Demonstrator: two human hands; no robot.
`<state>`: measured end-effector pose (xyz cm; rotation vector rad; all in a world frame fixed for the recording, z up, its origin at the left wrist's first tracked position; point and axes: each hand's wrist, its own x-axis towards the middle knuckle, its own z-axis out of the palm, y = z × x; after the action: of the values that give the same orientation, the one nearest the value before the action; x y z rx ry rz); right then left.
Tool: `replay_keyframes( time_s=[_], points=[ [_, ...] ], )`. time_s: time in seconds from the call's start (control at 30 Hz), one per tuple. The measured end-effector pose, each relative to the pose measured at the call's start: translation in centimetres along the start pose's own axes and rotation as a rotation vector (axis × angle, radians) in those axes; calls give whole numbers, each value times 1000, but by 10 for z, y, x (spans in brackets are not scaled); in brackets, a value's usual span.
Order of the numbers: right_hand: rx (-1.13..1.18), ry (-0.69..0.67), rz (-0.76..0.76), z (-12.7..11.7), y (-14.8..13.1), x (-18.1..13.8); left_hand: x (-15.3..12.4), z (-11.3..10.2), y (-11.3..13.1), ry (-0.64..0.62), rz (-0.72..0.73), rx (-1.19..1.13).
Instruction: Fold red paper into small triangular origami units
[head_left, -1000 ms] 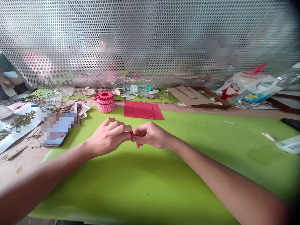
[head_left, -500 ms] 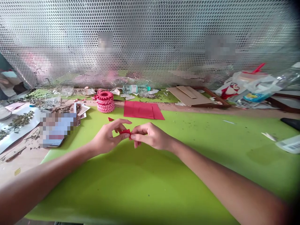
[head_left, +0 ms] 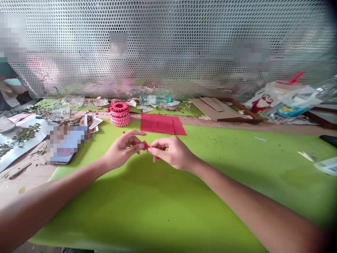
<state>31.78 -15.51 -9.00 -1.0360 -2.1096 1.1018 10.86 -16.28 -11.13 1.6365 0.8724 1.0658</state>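
Between my two hands is a small folded piece of red paper, held above the green mat. My left hand pinches its left side between thumb and fingers. Its right corner is gripped by the thumb and fingertips of my right hand. Behind my hands lie flat red paper sheets, partly overlapping. A round stack of folded red and pink paper pieces stands beyond my left hand. A tiny bit of red paper shows just behind the left fingers, mostly hidden.
The green mat covers the table. A phone, dried plants and photo prints lie at left. A plastic bottle, cardboard and plastic bags line the perforated metal wall.
The red paper has turned in my fingers and now shows a pointed, diamond-like face. My hands have shifted only slightly, and the whole view has moved a little.
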Motion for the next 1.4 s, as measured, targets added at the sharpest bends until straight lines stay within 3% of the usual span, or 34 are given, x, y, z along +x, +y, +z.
replay_keyframes(
  time_s=[0.37, 0.7, 1.17, 1.4],
  points=[
    [2, 2, 2, -1, 0, 1, 2, -2, 1, -3, -61, -84],
    [-34, -8, 15, 5, 5, 2, -2, 2, 0, 29, -43, 141],
    [-71, -19, 42, 4, 5, 2, -1, 0, -2, 20, -29, 168],
    [-65, 2, 36, 6, 7, 1, -3, 1, 3, 6, 66, 324]
  ],
)
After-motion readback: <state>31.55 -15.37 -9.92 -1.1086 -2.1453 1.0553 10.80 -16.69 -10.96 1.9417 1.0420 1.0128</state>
